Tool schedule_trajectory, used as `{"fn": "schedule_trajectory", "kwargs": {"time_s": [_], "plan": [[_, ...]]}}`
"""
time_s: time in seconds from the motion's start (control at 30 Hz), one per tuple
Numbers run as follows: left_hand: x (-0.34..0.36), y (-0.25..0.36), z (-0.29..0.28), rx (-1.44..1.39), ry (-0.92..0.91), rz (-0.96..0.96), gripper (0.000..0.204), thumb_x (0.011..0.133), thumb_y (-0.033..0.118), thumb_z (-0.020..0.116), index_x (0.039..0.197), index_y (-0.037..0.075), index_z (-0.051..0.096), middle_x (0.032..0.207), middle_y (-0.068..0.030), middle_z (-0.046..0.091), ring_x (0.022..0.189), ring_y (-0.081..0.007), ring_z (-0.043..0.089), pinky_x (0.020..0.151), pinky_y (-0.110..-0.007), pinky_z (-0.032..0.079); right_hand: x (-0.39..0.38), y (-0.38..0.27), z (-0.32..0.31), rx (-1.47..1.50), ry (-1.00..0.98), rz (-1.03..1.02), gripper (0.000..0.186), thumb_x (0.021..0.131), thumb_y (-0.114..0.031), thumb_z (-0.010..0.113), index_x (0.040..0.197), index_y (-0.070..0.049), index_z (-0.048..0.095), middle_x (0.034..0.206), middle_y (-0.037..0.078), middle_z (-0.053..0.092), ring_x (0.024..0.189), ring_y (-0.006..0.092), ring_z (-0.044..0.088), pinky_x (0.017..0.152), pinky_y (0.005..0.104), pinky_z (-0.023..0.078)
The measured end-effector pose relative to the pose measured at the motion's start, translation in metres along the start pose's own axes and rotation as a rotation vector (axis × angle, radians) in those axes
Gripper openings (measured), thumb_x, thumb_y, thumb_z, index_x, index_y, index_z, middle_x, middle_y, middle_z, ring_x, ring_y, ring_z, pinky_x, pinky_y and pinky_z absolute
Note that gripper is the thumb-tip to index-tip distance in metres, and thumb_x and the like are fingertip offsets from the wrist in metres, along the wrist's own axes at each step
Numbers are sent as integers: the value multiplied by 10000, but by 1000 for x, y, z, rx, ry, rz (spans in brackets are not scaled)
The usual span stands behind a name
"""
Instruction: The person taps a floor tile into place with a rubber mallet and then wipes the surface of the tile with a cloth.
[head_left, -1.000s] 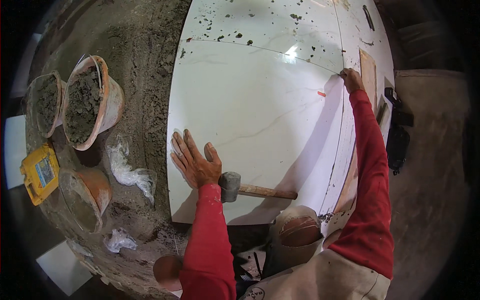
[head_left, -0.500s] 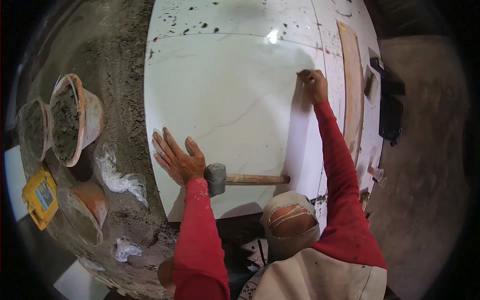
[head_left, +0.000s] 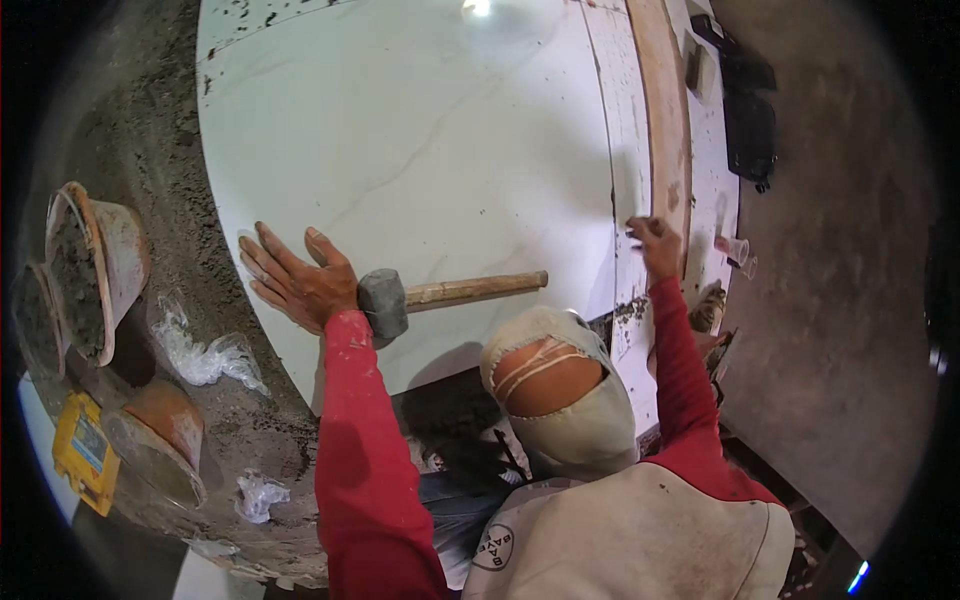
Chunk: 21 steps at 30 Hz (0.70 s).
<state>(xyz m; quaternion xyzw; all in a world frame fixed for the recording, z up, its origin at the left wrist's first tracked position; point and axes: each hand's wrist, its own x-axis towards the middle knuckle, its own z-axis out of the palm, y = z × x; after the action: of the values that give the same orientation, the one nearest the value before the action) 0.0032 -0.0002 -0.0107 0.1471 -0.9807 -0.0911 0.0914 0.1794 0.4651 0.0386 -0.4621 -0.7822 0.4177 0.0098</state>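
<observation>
Item, nearest: one bent knee in torn off-white cloth [head_left: 580, 435], drawn up, we judge, to steady a low, leaning body.

Item: the left hand [head_left: 300, 280], red-sleeved, fully open, fingers spread, gripping nothing; palm down, probably bearing some weight.

Item: one mallet [head_left: 470, 290], grey cylindrical head and wooden handle, lying beside the left wrist, where we suppose it comes easily to either hand.

Item: the right hand [head_left: 656, 248], fingers bent, tips close together; we cannot tell whether they pinch anything small, nor whether they touch the narrow white strip [head_left: 632, 150] beneath.

Item: one large glossy white tile [head_left: 430, 170] with faint veining, lying flat ahead of the knee, under left hand and mallet, bordering gritty grey ground [head_left: 165, 190] on its left.

Item, farther left: one crumpled clear plastic wrapping [head_left: 208, 352]; one round orange-brown bucket [head_left: 170, 415]; one dirty pale bucket of grey mortar [head_left: 122, 255], kept off the tile, perhaps to spare its surface.

Item, farther right: one long brown wooden board [head_left: 672, 130], lengthwise beside the strip; beyond, one black soft bag [head_left: 750, 135].
</observation>
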Motion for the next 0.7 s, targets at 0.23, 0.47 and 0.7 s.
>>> {"fn": "schedule_trajectory", "kwargs": {"time_s": [0.23,0.47,0.7], "plan": [[3,0,-7,59,28,-10,608,1025,452,469,1560,182,367,1626,-103,335,1525,-264,277,1234,-516,259,-32,19,23,181,153,93,255,937,-227,734,1069,-9,737,978,84,757,838,134,694,692,274,549],[0,11,-3,27,12,-18,619,1014,420,491,1566,172,359,1633,-101,327,1529,-273,271,1237,-517,251,170,-106,92,-48,319,-483,413,930,-356,716,1087,24,762,921,135,766,818,166,678,760,313,528],[4,6,-7,5,15,-17,626,1007,398,505,1571,174,353,1648,-96,300,1534,-281,258,1245,-519,230,284,-195,140,-66,306,-427,360,841,-372,792,1009,-54,806,897,141,780,808,235,741,790,334,558]]}}
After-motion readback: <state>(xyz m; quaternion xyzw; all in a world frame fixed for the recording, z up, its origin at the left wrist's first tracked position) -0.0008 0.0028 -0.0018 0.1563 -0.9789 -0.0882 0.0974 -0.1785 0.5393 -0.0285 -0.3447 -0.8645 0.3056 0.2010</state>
